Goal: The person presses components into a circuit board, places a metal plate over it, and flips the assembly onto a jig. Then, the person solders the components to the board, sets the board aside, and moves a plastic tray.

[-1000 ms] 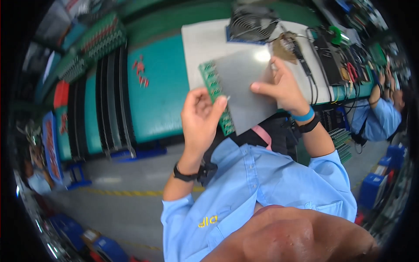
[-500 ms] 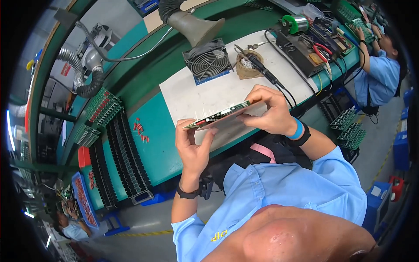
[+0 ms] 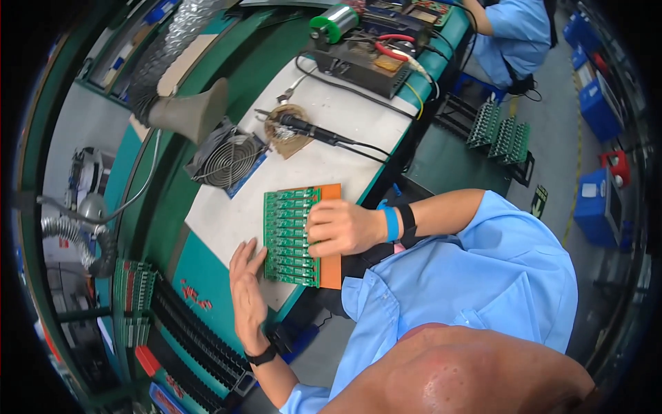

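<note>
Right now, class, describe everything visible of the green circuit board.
The green circuit board is a flat, rectangular panel of repeated narrow rows bearing small components. It lies over an orange sheet, above the white mat. The right hand covers part of its right side; the left hand is at its left edge, contact unclear.

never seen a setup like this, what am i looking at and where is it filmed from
There is no robot here: these are a person's bare hands, seen from above by a wide fisheye camera on their head, so straight edges bend. A white mat lies on a teal bench, with a fan, a soldering iron and small red parts around. The right hand is curled over a green circuit board above an orange sheet; its grip is hidden. The left hand is open at the board's left edge.
</note>
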{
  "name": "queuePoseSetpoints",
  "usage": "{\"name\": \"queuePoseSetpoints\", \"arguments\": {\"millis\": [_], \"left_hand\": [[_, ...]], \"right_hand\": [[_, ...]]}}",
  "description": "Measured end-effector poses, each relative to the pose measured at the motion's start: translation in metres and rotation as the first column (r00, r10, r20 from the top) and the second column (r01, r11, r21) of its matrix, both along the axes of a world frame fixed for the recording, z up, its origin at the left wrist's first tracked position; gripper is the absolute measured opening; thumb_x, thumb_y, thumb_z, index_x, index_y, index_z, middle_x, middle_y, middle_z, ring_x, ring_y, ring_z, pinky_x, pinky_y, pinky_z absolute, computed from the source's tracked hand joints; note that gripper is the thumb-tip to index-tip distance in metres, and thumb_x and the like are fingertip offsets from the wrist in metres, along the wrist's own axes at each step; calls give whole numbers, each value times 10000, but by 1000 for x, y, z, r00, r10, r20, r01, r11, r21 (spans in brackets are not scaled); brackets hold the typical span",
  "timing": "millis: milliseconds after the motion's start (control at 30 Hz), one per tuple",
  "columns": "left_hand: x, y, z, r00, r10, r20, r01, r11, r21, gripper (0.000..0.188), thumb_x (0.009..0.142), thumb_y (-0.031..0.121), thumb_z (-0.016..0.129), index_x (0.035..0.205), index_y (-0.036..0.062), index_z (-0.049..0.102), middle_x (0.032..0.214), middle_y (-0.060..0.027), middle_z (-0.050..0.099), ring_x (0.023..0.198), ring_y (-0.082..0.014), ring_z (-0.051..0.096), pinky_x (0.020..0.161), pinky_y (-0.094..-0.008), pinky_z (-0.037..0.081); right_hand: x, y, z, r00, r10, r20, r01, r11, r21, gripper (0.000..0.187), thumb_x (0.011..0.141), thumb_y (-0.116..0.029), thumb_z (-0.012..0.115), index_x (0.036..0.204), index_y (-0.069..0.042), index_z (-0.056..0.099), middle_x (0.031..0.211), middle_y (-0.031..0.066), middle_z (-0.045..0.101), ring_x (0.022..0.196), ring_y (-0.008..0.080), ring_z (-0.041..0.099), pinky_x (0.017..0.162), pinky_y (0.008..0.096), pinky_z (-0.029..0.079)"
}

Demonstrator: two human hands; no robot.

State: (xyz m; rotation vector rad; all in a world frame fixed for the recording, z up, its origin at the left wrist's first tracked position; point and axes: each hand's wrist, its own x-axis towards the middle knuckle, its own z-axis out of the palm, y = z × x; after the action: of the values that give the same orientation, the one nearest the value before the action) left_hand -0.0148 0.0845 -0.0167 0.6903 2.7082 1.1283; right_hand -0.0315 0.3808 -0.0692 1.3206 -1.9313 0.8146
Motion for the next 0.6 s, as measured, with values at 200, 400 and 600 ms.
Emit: {"name": "queuePoseSetpoints", "arguments": {"millis": [200,400,600], "left_hand": [[11,6,5,994,-4,-107,-13,987,-159,659,1103,490,313,1315,-15,680,1510,-222,525,1444,-431,415,1208,-500,284],[14,12,15,991,-19,-132,-17,964,-267,578,1078,438,419,1317,-23,674,1522,-226,508,1435,-436,420,1196,-509,296],[0,10,25,984,50,-173,-112,921,-373,466,1014,332,606,1295,-34,672,1504,-229,520,1416,-431,437,1182,-517,312]], "right_hand": [[6,16,-2,979,97,178,-107,993,43,277,740,-173,765,965,-42,672,975,91,600,949,293,615,825,420,547],[6,40,7,902,281,329,-296,955,-4,395,770,-211,812,1078,4,692,1093,143,640,1093,357,630,909,458,562],[2,3,-1,911,229,344,-236,972,-21,405,677,-223,846,980,3,700,1111,139,643,1121,353,611,932,443,537]]}}
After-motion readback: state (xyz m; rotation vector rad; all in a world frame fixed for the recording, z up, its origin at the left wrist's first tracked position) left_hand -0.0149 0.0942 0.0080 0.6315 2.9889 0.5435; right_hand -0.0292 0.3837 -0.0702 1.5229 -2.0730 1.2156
